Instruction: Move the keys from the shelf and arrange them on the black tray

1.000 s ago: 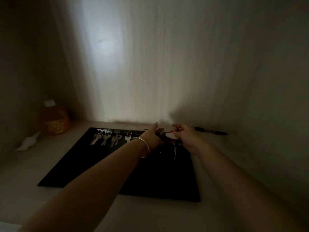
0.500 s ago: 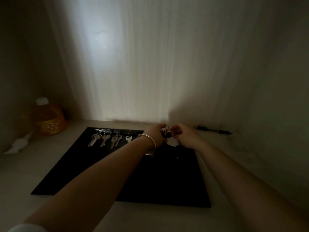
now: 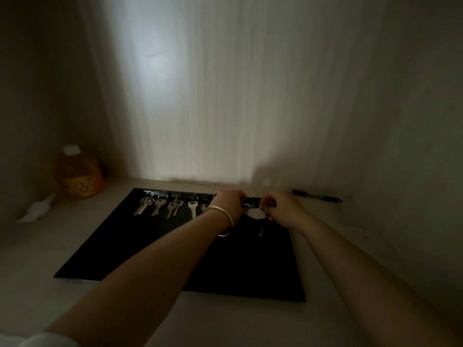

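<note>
A black tray (image 3: 150,246) lies flat on the pale shelf in dim light. Several silver keys (image 3: 170,207) lie in a row along its far edge, blades towards me. My left hand (image 3: 229,202), a silver bangle on its wrist, and my right hand (image 3: 283,209) meet over the tray's far right part. Both pinch a key bunch (image 3: 255,214) with a ring, a pale tag and a key hanging down onto the tray. Its details are hard to make out in the dark.
An orange bottle (image 3: 79,175) with a white cap stands in the back left corner, with a crumpled white scrap (image 3: 36,211) in front of it. A black pen (image 3: 315,196) lies by the back wall on the right. Walls close in behind and on both sides.
Both hands stayed together at the tray's far right, working the key bunch. The pale tag and hanging key now show between them, low on the tray.
</note>
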